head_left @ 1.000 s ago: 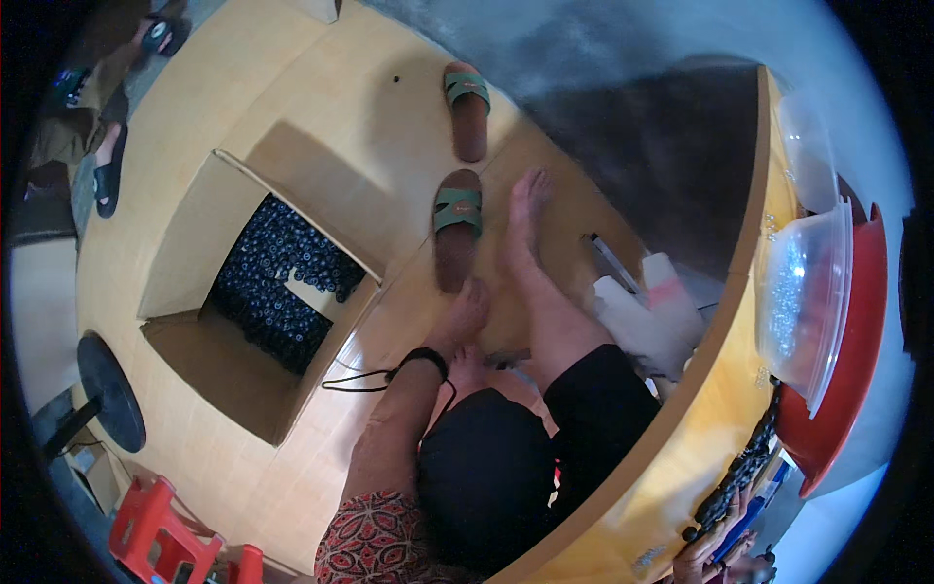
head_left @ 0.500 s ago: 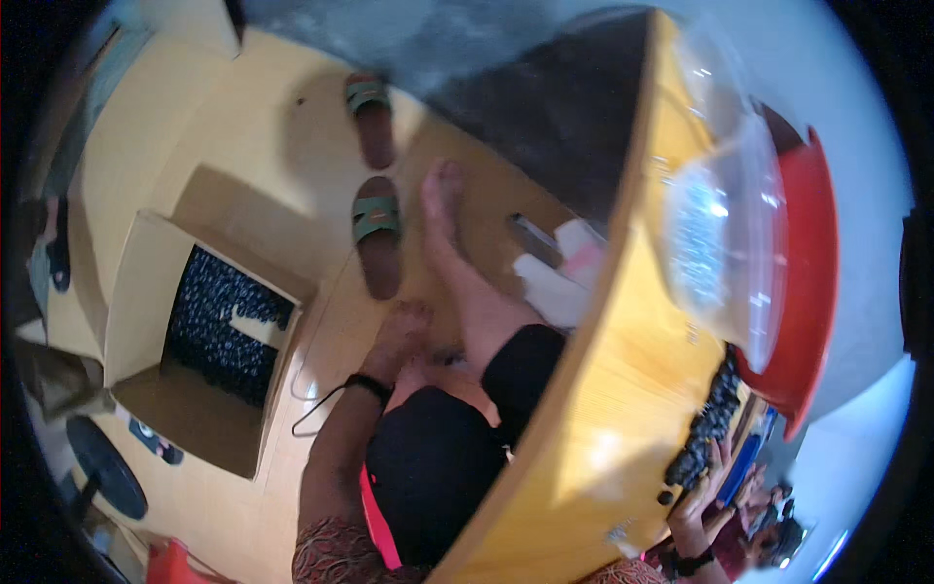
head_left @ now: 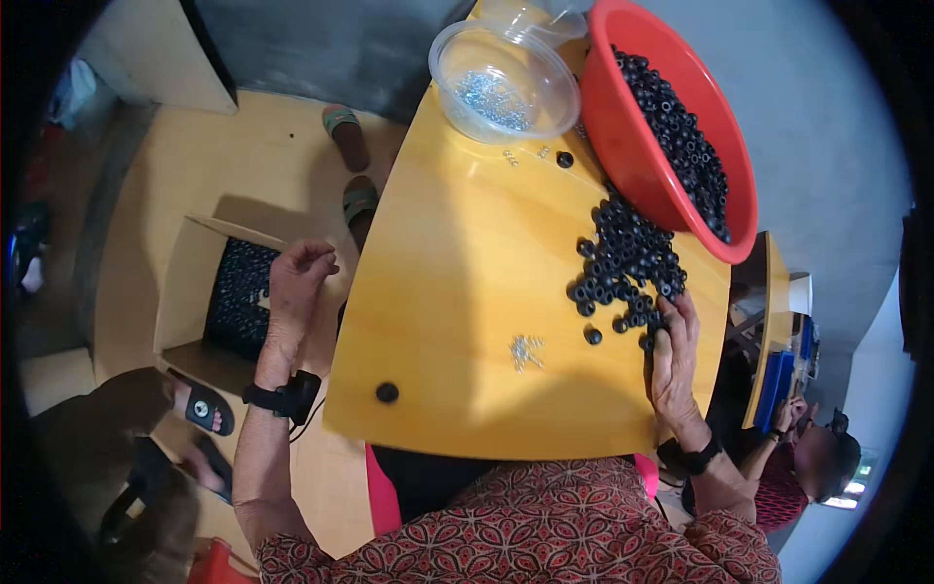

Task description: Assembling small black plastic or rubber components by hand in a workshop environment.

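My left hand [head_left: 300,282] is raised beside the table's left edge, thumb and fingertips drawn together. Whatever lies between them, if anything, is too small to make out. At the table's right side, my right hand [head_left: 675,365] has its fingers stretched against the near end of a heap of small black plastic rings [head_left: 623,248], touching several of them. Left of that hand lies a little pile of silvery springs or screws [head_left: 526,352]. One black piece [head_left: 387,392] sits alone near the front left corner.
The yellow table [head_left: 428,292] holds a red basin [head_left: 608,127] of black rings and a clear plastic bowl [head_left: 559,83] with small silvery parts. On the floor stand an open cardboard box [head_left: 180,282] of dark pieces and sandals [head_left: 347,136]. Another person [head_left: 778,477] sits far right.
My view has swung from the floor to the tabletop. My left hand has risen from beside my feet to near the table's left edge. The right hand is still at the black rings.
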Tool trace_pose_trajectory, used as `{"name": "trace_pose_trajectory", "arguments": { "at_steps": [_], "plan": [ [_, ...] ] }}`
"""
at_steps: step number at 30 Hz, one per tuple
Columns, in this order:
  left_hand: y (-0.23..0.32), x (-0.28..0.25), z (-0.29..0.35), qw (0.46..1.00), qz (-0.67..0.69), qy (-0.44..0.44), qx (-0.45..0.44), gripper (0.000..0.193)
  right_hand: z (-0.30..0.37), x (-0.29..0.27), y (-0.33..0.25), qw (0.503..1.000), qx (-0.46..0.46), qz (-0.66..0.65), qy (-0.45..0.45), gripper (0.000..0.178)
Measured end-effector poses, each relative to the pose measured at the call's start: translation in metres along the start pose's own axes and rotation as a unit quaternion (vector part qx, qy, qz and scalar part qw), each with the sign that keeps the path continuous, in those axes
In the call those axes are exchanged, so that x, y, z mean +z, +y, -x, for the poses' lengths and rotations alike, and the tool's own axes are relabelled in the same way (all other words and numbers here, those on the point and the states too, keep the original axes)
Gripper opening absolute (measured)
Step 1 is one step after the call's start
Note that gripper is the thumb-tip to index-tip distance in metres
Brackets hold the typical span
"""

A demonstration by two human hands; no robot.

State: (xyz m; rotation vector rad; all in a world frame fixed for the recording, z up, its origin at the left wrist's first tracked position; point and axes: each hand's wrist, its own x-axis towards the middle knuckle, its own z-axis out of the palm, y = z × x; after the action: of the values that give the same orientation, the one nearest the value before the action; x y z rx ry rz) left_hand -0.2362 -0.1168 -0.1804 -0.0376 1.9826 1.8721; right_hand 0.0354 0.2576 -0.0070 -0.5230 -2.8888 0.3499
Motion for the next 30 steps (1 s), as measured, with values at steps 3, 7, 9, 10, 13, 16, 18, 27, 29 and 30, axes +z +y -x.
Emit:
{"name": "trace_pose_trajectory", "arguments": {
  "at_steps": [3, 7, 9, 10, 13, 16, 18, 27, 29, 30],
  "plan": [
    [0.04, -0.02, 0.038, 0.998, 0.001, 0.023, 0.061, 0.009, -0.008, -0.001, 0.001, 0.999, -0.018, -0.042, 0.006, 0.036],
    [0.106, -0.018, 0.094, 0.979, -0.019, 0.138, 0.147, 0.005, -0.012, -0.008, 0.003, 0.994, -0.072, -0.081, 0.02, 0.035],
    [0.129, 0.006, 0.124, 0.968, -0.05, 0.135, 0.206, 0.006, -0.012, -0.013, 0.0, 0.992, -0.065, -0.11, 0.02, 0.034],
    [0.139, 0.022, 0.137, 0.956, -0.092, 0.14, 0.242, 0.007, -0.012, -0.016, -0.002, 0.99, -0.053, -0.131, 0.02, 0.034],
    [0.157, 0.072, 0.159, 0.903, -0.236, 0.031, 0.358, 0.012, -0.011, -0.022, -0.004, 0.984, -0.065, -0.16, 0.036, 0.033],
    [0.16, 0.122, 0.158, 0.874, -0.259, -0.062, 0.405, 0.016, -0.007, -0.028, -0.001, 0.981, -0.082, -0.168, 0.054, 0.032],
    [0.159, 0.142, 0.156, 0.864, -0.302, -0.072, 0.395, 0.018, -0.005, -0.031, 0.0, 0.979, -0.108, -0.164, 0.061, 0.032],
    [0.146, 0.09, 0.183, 0.785, -0.452, 0.125, 0.405, 0.034, -0.008, -0.038, -0.004, 0.965, -0.175, -0.184, 0.062, 0.032],
    [0.131, 0.079, 0.187, 0.803, -0.475, 0.12, 0.341, 0.034, -0.01, -0.036, -0.009, 0.96, -0.194, -0.195, 0.057, 0.032],
    [0.124, 0.075, 0.187, 0.799, -0.473, 0.127, 0.348, 0.034, -0.012, -0.035, -0.013, 0.954, -0.229, -0.188, 0.05, 0.032]
  ]
}}
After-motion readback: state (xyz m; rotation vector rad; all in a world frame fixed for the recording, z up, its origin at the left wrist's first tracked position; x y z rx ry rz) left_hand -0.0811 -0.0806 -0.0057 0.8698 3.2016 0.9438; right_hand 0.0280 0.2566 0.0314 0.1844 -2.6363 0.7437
